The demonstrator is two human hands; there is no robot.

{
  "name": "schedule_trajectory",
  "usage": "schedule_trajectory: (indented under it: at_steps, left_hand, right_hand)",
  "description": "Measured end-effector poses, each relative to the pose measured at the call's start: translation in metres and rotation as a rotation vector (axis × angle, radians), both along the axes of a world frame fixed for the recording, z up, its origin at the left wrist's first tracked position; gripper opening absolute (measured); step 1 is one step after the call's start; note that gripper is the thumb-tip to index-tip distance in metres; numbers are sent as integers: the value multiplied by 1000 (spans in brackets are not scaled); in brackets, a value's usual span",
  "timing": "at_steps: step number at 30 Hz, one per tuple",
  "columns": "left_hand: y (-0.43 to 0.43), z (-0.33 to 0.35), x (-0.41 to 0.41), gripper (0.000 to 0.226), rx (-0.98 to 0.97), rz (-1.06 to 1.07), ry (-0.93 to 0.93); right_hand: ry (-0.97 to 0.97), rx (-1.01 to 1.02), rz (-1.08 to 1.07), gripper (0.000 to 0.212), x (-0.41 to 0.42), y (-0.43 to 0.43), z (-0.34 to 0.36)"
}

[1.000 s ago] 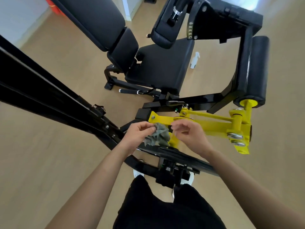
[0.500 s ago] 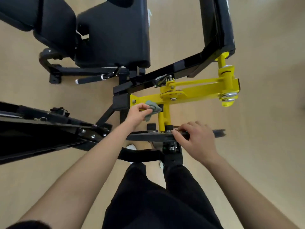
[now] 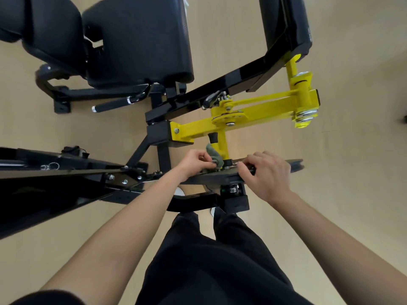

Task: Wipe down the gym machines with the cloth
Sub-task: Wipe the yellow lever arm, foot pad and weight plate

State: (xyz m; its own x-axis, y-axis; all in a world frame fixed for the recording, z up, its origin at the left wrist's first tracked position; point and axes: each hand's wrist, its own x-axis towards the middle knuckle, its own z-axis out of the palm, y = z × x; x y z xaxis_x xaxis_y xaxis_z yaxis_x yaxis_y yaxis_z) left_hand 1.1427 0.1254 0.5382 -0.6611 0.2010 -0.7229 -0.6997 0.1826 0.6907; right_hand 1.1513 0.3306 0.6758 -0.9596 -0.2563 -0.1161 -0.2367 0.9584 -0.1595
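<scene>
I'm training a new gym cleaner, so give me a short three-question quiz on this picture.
1. True or false: the right hand holds the cloth.
2. What colour is the post beside the cloth? A) red B) yellow C) white
3. Fill in: the right hand grips the black ___.
Key: 1 false, the left hand holds it; 2 B; 3 bar.

Light wooden floor carries the black machine frame, resting on a curved base tube with flat foot plate at left; white shoes partly visible beneath the near crossbar
</scene>
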Motion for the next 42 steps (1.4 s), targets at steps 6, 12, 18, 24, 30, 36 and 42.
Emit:
schedule_trajectory:
  at_steps: [6, 12, 18, 24, 30, 36, 42]
  left_hand:
    - [-15, -5, -18, 12, 87, 363, -77]
    - [12, -6, -24, 20, 7, 278, -24]
    - [1, -1, -9, 22, -4, 60, 11]
    - [-31, -1, -8, 30, -154, 297, 137]
    - [-41, -9, -57, 20, -327, 363, 411]
    - [-18, -40, -83, 41, -346, -50, 432]
    - [-38, -59, -78, 25, -767, -185, 491]
  right_hand:
    - [-206, -51, 23, 46, -24, 10, 2]
    - [-176, -77, 2, 37, -25, 9, 0]
    - [-168, -30, 10, 34, -25, 9, -1]
    - [-182, -50, -2, 38, -25, 8, 1]
    - [-164, -71, -8, 41, -24, 8, 1]
    - [-131, -69, -3, 38, -23, 9, -1]
    - [-120, -64, -6, 38, -22, 10, -3]
